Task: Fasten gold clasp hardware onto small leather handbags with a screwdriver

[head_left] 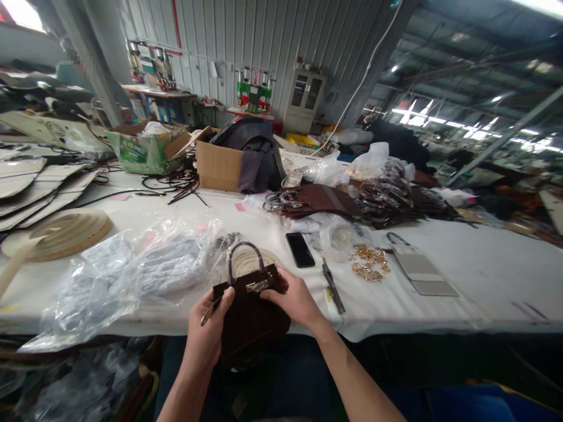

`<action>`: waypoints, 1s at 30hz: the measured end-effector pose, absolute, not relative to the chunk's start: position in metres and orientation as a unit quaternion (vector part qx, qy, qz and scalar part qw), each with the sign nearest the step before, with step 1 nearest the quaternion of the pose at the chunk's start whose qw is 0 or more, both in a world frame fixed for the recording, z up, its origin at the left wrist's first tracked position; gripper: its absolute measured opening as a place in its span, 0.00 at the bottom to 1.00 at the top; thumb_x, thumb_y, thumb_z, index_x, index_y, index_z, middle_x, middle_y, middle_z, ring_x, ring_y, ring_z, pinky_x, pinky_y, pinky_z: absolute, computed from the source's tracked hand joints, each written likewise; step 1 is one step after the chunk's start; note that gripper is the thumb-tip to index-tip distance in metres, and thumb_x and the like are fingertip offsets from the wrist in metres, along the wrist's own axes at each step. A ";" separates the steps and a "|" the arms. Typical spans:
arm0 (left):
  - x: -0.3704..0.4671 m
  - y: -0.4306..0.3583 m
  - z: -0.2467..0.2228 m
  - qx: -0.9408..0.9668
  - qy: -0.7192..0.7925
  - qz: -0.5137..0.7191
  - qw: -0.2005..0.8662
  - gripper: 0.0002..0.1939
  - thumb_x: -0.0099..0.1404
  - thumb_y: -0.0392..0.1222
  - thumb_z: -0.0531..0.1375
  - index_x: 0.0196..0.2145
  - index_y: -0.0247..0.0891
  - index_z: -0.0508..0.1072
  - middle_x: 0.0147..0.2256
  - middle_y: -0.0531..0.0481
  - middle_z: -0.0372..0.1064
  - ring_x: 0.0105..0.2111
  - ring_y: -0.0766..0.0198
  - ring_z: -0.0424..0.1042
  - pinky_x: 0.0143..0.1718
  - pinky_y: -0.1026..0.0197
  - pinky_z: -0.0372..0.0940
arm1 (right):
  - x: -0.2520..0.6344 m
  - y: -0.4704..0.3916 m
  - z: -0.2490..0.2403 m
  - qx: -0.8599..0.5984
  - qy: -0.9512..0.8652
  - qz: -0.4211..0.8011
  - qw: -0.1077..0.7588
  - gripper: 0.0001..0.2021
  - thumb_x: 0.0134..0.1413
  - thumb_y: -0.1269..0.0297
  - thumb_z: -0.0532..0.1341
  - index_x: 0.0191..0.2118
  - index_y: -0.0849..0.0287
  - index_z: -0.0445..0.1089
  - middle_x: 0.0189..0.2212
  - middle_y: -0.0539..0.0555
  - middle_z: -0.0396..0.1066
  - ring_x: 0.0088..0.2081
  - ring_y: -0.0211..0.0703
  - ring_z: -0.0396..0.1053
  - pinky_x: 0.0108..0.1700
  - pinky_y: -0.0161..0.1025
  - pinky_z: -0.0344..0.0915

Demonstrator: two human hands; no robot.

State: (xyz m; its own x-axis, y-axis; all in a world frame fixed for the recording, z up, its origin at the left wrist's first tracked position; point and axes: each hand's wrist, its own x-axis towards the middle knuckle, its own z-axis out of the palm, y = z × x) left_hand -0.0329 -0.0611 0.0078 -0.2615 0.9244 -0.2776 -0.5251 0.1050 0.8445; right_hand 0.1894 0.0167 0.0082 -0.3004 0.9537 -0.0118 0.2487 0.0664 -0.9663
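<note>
A small dark brown handbag (pixel 250 319) with an arched top handle and a metal clasp is held upright at the table's front edge. My left hand (pixel 211 316) grips its left side, the thumb on the front face near the top. A thin strip with a metal end sticks out by those fingers. At the bag's upper right, my right hand (pixel 292 296) is closed round the edge, its thumb just below the clasp (pixel 257 285). The fingers behind the bag are hidden. Right behind the handle lies a coil of pale tape (pixel 253 258).
A black phone (pixel 300 250), a dark hand tool (pixel 333 286), a heap of gold metal fittings (pixel 369 262) and a grey bag panel (pixel 420 266) lie to the right. Clear plastic bags (pixel 132 269) spread at left. A cardboard box (pixel 219 167) and stacked brown pieces (pixel 325 201) stand behind.
</note>
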 end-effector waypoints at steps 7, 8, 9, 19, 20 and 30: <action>-0.040 -0.069 0.011 0.204 0.470 0.622 0.592 0.33 0.56 0.55 0.84 0.53 0.35 0.87 0.45 0.37 0.86 0.44 0.44 0.85 0.49 0.50 0.80 | 0.183 0.022 0.014 -0.466 -0.626 0.477 0.404 0.32 0.61 0.52 0.77 0.67 0.56 0.77 0.57 0.60 0.83 0.54 0.55 0.82 0.60 0.49 0.78; -0.042 -0.070 0.012 0.202 0.469 0.621 0.594 0.32 0.56 0.55 0.84 0.53 0.35 0.87 0.46 0.37 0.86 0.45 0.43 0.85 0.51 0.48 0.80 | 0.182 0.021 0.015 -0.460 -0.609 0.498 0.410 0.28 0.64 0.51 0.74 0.65 0.56 0.79 0.58 0.60 0.83 0.55 0.55 0.82 0.61 0.48 0.77; -0.043 -0.071 0.012 0.199 0.468 0.620 0.597 0.32 0.57 0.55 0.83 0.54 0.35 0.87 0.46 0.37 0.86 0.47 0.42 0.85 0.52 0.48 0.80 | 0.182 0.020 0.018 -0.451 -0.587 0.532 0.411 0.26 0.66 0.50 0.73 0.64 0.55 0.79 0.58 0.59 0.83 0.55 0.54 0.81 0.61 0.48 0.77; -0.054 -0.073 0.017 0.242 0.458 0.592 0.618 0.30 0.62 0.56 0.80 0.57 0.37 0.86 0.53 0.37 0.85 0.55 0.40 0.83 0.54 0.49 0.79 | 0.179 0.013 0.024 -0.437 -0.568 0.564 0.410 0.18 0.63 0.49 0.75 0.48 0.58 0.84 0.47 0.59 0.87 0.49 0.57 0.84 0.55 0.49 0.79; -0.054 -0.074 0.017 0.262 0.457 0.582 0.620 0.31 0.63 0.56 0.80 0.58 0.38 0.85 0.54 0.37 0.85 0.54 0.40 0.83 0.54 0.49 0.79 | 0.176 0.009 0.021 -0.454 -0.593 0.508 0.429 0.16 0.65 0.49 0.73 0.49 0.57 0.84 0.47 0.60 0.86 0.49 0.58 0.84 0.55 0.50 0.79; -0.060 -0.077 0.008 0.262 0.488 0.618 0.558 0.30 0.59 0.54 0.82 0.54 0.38 0.87 0.49 0.39 0.86 0.52 0.41 0.83 0.58 0.48 0.77 | 0.175 0.009 0.029 -0.381 -0.590 0.595 0.391 0.20 0.64 0.51 0.74 0.56 0.57 0.81 0.49 0.57 0.85 0.52 0.55 0.83 0.56 0.46 0.79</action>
